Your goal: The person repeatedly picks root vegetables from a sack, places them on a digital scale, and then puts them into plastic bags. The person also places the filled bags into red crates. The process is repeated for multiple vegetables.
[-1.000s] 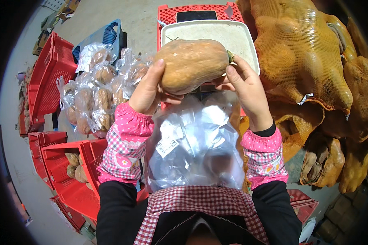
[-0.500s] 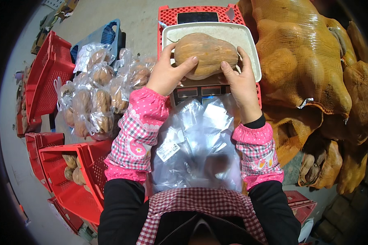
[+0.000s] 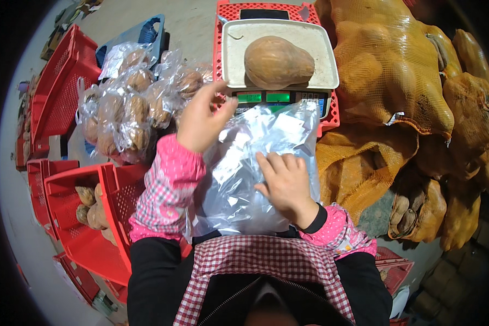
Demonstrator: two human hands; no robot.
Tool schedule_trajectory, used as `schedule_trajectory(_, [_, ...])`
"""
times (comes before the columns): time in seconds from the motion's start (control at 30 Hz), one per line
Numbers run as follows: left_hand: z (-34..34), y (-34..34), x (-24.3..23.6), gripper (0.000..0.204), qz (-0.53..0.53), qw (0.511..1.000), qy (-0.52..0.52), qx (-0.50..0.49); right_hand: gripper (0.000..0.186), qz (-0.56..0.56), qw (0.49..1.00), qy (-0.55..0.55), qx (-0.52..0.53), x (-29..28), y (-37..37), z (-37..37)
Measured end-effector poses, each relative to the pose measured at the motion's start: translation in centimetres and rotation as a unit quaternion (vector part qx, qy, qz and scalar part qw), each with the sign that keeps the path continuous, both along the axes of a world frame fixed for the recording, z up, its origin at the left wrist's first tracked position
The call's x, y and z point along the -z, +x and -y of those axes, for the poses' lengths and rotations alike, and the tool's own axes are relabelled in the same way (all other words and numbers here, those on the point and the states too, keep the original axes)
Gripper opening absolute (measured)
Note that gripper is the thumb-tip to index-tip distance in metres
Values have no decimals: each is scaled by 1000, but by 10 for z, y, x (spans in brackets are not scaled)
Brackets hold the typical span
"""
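Note:
A tan-orange pumpkin (image 3: 277, 62) lies on its side on the white tray (image 3: 234, 71) of a scale, with neither hand touching it. Below the tray, the scale's display panel (image 3: 277, 98) glows green. Near the tray's lower left corner is my left hand (image 3: 204, 118), raised with thumb and fingers apart and nothing in it. My right hand (image 3: 285, 182) lies with spread fingers on a stack of clear plastic bags (image 3: 239, 190) in front of me. White labels show on several of the bags.
Bagged pumpkins (image 3: 126, 117) are piled at the left, beside a blue crate (image 3: 138, 33). Red crates (image 3: 87, 239) stand farther left, one holding loose pumpkins. Orange mesh sacks (image 3: 386, 70) of pumpkins crowd the right. A red crate (image 3: 218, 49) is under the scale.
Both hands have let go of the pumpkin, which now rests on the tray. My right hand has come down onto the bags; my left has drawn back slightly. The display has lit green.

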State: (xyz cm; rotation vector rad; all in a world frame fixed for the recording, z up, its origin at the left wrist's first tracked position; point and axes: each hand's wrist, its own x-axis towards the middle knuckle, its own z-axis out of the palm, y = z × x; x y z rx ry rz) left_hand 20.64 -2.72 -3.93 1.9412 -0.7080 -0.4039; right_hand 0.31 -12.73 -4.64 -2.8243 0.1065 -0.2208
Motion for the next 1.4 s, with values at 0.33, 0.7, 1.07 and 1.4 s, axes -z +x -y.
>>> schedule_trajectory(0.33, [-72, -120, 19, 31, 300, 945, 73, 105, 24, 252, 965, 49, -46, 15, -39, -4])
schedule_trajectory(0.7, [-42, -83, 37, 8, 283, 958, -32, 41, 91, 199, 980, -18, 1, 10, 133, 106])
schedule_trajectory(1.07, [-33, -85, 32, 7, 281, 959, -38, -6, 63, 135, 950, 271, 70, -6, 234, 194])
schedule_trajectory(1.4, [-40, -84, 17, 9, 289, 955, -54, -47, 61, 261, 943, 163, 122, -2, 221, 189])
